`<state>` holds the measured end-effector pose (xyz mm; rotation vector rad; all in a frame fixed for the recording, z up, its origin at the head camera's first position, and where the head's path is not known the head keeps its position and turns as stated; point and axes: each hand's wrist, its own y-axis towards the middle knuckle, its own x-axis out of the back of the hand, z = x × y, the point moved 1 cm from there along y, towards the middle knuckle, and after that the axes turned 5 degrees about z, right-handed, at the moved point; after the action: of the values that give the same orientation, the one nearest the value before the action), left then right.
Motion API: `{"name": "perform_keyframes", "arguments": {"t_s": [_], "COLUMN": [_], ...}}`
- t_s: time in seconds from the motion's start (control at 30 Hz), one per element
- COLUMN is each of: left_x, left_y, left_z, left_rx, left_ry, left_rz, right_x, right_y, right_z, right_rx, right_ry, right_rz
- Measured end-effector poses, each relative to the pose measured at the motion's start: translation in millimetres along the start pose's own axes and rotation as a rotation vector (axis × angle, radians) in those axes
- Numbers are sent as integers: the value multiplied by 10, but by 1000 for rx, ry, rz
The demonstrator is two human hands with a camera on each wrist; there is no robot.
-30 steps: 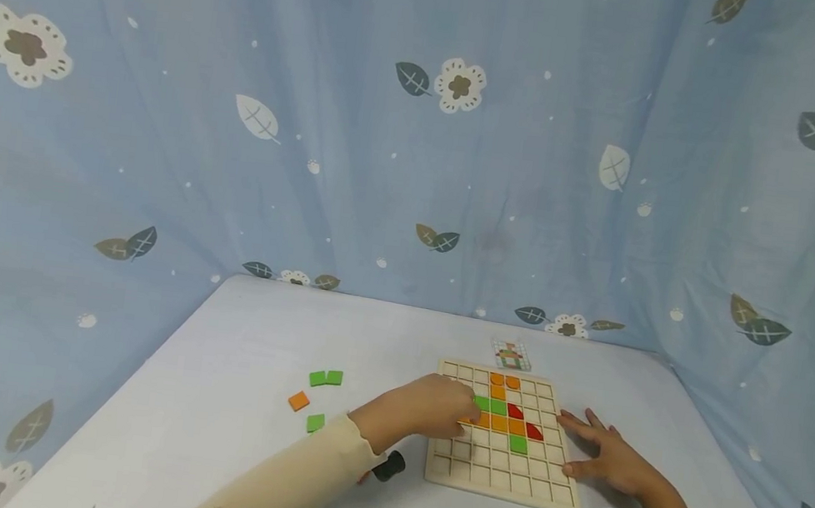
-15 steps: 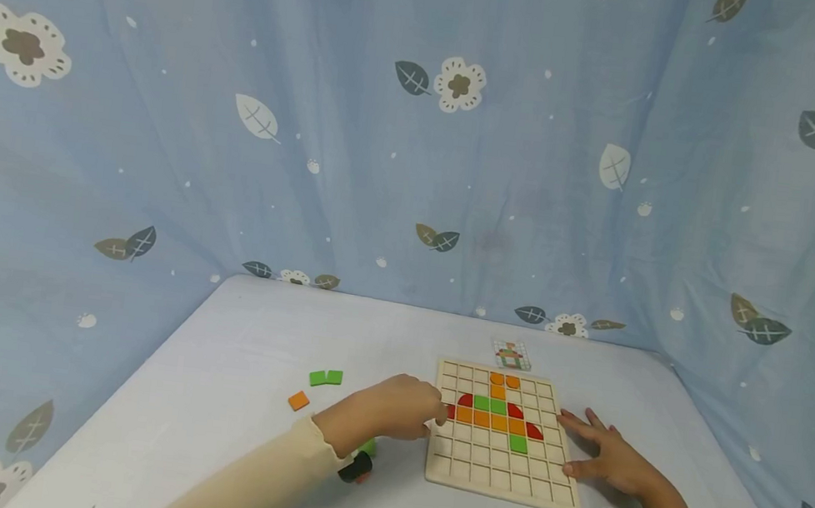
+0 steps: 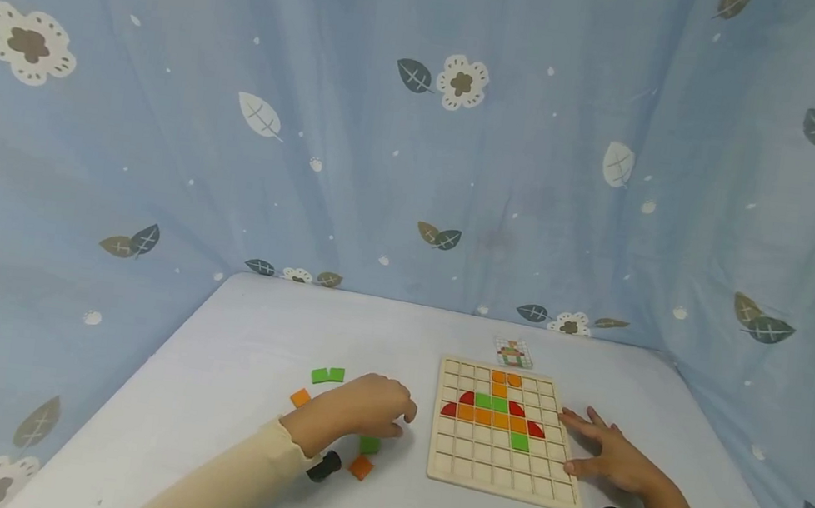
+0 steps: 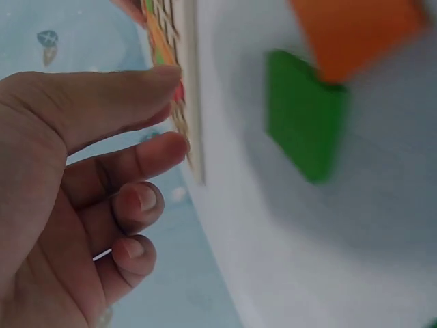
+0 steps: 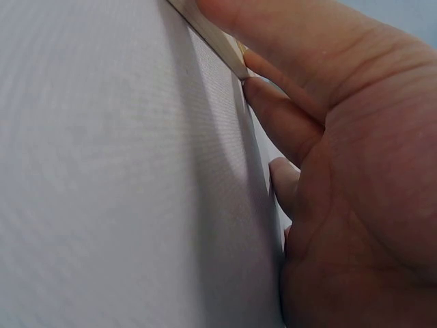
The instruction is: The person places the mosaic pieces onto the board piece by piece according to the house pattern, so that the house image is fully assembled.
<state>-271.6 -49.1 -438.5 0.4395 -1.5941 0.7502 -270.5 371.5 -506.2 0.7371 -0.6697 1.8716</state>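
The square wooden grid board [image 3: 481, 468] lies on the table, with orange, green and red tiles in a pattern on its upper half. To the left of the board hovers my left hand [image 3: 360, 406], fingers loosely bent, thumb and forefinger apart with nothing between them, as the left wrist view shows. Below it lie a green square tile [image 3: 370, 445] and an orange tile [image 3: 361, 467]. My right hand [image 3: 611, 457] touches the board's right edge with its thumb and fingertips, fingers spread. In the right wrist view, part of that contact is hidden behind the thumb.
Two green tiles [image 3: 328, 375] and another orange tile [image 3: 300, 398] lie farther left on the white table [image 3: 255, 329]. A small pattern card [image 3: 513, 352] lies behind the board. A blue floral curtain [image 3: 355, 181] hangs around the table. Black devices sit at both wrists.
My left hand has moved left off the board, uncovering a red tile at each left end of the two colored rows. The right hand stays at the board's edge.
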Motion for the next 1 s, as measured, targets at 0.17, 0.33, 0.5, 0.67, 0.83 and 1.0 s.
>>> {"name": "perform_keyframes", "arguments": {"t_s": [0.17,0.33,0.5,0.67,0.83,1.0], "left_x": [-86,-157,-205,-220,-233,-235], "left_y": [-118,-233,-306,-351,-407,-423], "left_z": [99,164,197,215,243,261], "left_rx": [-12,-17,-43,-56,-49,-31], "left_ry": [5,-28,-58,-47,-56,-73], "left_rz": [-19,-29,-29,-32,-26,-14], "right_x": [-19,-22,-7,-6,-29,-25], "right_y": [9,6,-3,4,14,21], "right_z": [8,34,43,9,9,26], "right_rx": [-6,-27,-36,-36,-56,-65], "right_ry": [-4,-7,-27,-23,-25,-40], "right_rz": [-3,-1,-5,-5,-4,-6]}}
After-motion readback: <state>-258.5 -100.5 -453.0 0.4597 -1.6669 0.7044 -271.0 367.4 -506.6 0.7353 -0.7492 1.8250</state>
